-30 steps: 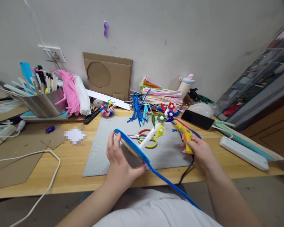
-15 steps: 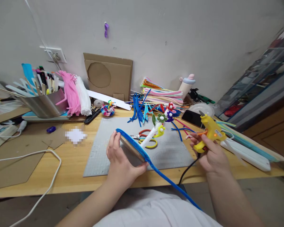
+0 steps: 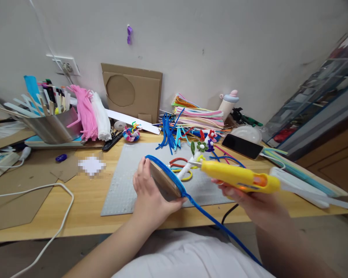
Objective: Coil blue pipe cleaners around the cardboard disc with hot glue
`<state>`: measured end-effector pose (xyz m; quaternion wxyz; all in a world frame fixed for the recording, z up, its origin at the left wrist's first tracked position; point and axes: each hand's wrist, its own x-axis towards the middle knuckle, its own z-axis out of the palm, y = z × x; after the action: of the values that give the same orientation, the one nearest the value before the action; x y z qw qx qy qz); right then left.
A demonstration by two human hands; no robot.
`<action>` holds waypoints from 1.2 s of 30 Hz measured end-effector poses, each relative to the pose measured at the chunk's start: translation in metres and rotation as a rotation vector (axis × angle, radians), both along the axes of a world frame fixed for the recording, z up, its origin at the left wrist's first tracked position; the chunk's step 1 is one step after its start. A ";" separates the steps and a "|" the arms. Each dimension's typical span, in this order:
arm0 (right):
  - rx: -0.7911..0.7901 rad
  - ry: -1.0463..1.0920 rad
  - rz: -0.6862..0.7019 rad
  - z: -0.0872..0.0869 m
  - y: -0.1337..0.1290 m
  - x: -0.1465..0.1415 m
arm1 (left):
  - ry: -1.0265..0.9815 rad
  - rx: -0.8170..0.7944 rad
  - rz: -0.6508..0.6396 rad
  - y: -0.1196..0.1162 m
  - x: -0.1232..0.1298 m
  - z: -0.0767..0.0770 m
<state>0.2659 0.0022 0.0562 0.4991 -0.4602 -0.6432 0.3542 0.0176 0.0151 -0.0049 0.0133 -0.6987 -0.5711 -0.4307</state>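
My left hand (image 3: 152, 189) grips a round cardboard disc (image 3: 165, 178) by its edge, tilted on its side above the mat. Blue pipe cleaner (image 3: 162, 165) runs round the disc's rim, and its long loose end trails down to the right. From the disc's far side a white wrapped stem (image 3: 186, 168) sticks out, with small pipe-cleaner flowers (image 3: 202, 146) in red, green, purple and yellow near its end. My right hand (image 3: 249, 199) is closed round a yellow hot glue gun (image 3: 237, 177), its nozzle pointing left, close to the stem and flowers in view.
Scissors (image 3: 186, 175) lie on the grey cutting mat (image 3: 118, 193) behind the disc. Bundled pipe cleaners (image 3: 198, 116), a phone (image 3: 242, 146) and a bottle (image 3: 229, 105) stand or lie behind. A metal pot (image 3: 53, 125) of sticks is at left. A white cable (image 3: 71, 200) crosses the table's left.
My right hand has swung the glue gun left and turned it from nozzle-up to nearly level, nozzle toward the disc. The disc in my left hand has shifted slightly right.
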 end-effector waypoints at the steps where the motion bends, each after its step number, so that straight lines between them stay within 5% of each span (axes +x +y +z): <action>1: 0.041 -0.068 0.054 0.003 -0.001 -0.006 | 0.018 -0.003 0.001 0.000 0.001 0.001; 8: 0.342 -0.377 0.072 0.029 0.000 -0.041 | 0.098 0.018 0.015 -0.005 0.008 0.005; 36: 0.292 -0.510 0.049 0.020 -0.009 -0.035 | 0.074 0.008 0.031 -0.005 0.009 0.005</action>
<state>0.2310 -0.0072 0.0761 0.3735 -0.4421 -0.8029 0.1428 0.0268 0.0096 -0.0004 0.0439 -0.7052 -0.5793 -0.4064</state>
